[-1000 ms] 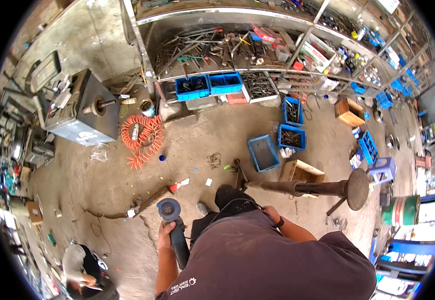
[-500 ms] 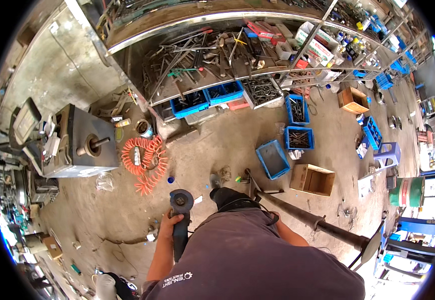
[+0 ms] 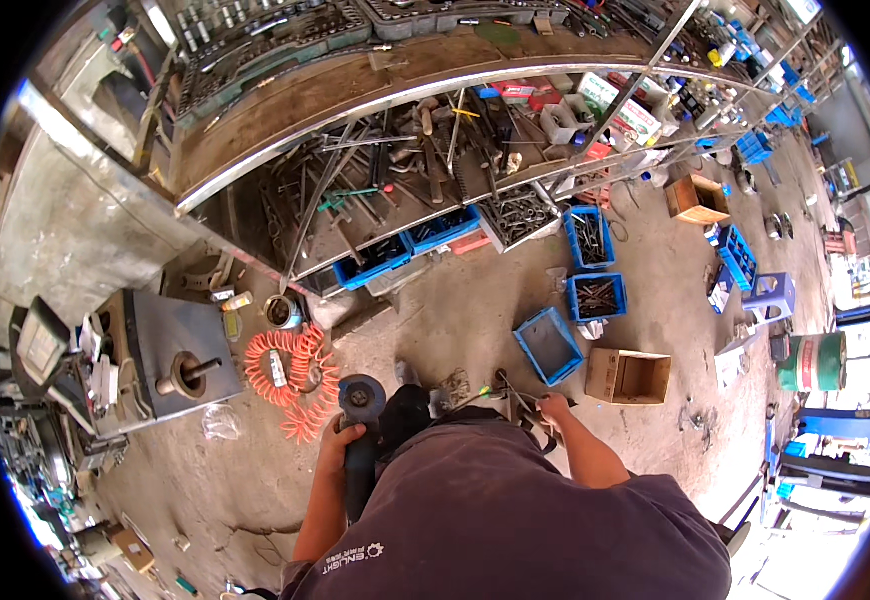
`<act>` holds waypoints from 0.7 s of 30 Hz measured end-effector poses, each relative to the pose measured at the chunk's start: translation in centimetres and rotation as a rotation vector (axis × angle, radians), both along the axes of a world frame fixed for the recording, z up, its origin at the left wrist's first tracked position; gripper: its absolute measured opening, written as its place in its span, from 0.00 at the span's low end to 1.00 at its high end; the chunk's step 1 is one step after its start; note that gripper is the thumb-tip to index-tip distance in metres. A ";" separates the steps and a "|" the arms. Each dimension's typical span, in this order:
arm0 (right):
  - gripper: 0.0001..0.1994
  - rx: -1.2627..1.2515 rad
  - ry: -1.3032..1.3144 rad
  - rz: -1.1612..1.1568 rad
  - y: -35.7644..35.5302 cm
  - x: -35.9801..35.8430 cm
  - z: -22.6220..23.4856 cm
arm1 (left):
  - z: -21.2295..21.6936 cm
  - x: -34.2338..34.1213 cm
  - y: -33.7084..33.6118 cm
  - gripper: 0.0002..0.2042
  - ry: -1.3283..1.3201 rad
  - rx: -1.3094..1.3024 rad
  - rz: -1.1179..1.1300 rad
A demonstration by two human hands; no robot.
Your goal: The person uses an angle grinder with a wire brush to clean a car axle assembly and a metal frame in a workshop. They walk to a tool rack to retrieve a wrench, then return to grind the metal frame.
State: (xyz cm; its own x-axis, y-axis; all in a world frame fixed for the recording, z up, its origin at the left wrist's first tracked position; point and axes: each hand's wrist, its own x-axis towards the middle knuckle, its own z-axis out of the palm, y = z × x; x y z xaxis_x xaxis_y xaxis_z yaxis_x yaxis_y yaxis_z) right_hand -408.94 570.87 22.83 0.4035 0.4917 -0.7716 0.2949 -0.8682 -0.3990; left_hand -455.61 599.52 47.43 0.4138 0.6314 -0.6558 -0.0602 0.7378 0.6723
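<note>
My left hand [image 3: 339, 440] is wrapped round the dark body of an angle grinder [image 3: 360, 455], held upright beside my torso with its round disc end [image 3: 362, 397] pointing away from me. My right hand [image 3: 557, 410] reaches out on the other side of my body with its fingers curled closed. A dark strap or cord [image 3: 545, 436] hangs just below it, and a thin metal piece [image 3: 517, 392] lies close by its fingertips. Whether the hand grips one of these is too small to make out. My dark shirt hides most of what lies beneath.
A workbench [image 3: 385, 62] with tools spans the far side, over a cluttered lower shelf. Blue bins [image 3: 549, 345] and an open cardboard box [image 3: 628, 376] stand on the floor to the right. At left are a coiled orange hose [image 3: 290, 372] and a grey machine with a shaft [image 3: 180, 350].
My right hand has come out from beside my body and moved forward. My view has shifted, bringing more of the workbench into sight, while the long metal post is now mostly hidden. The grinder stays in my left hand.
</note>
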 end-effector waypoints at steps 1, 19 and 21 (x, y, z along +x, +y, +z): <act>0.14 0.004 -0.044 0.088 0.9 0.7 -0.6 | -0.3 0.3 1.6 0.27 -0.033 -0.003 0.002; 0.13 -0.051 -0.219 0.963 20.6 20.3 -7.6 | -1.1 19.5 15.0 0.26 -0.018 -0.079 0.247; 0.13 -0.221 -0.061 0.771 24.2 26.2 -7.7 | 0.0 23.3 13.5 0.30 0.009 -0.131 0.298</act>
State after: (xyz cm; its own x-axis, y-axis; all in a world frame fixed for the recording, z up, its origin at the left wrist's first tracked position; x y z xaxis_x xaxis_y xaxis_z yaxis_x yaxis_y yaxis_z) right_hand -382.78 595.10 15.11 0.0574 0.4878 -0.8711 0.8591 -0.4686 -0.2057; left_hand -432.30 613.01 47.40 0.2171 0.6337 -0.7425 -0.2811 0.7690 0.5741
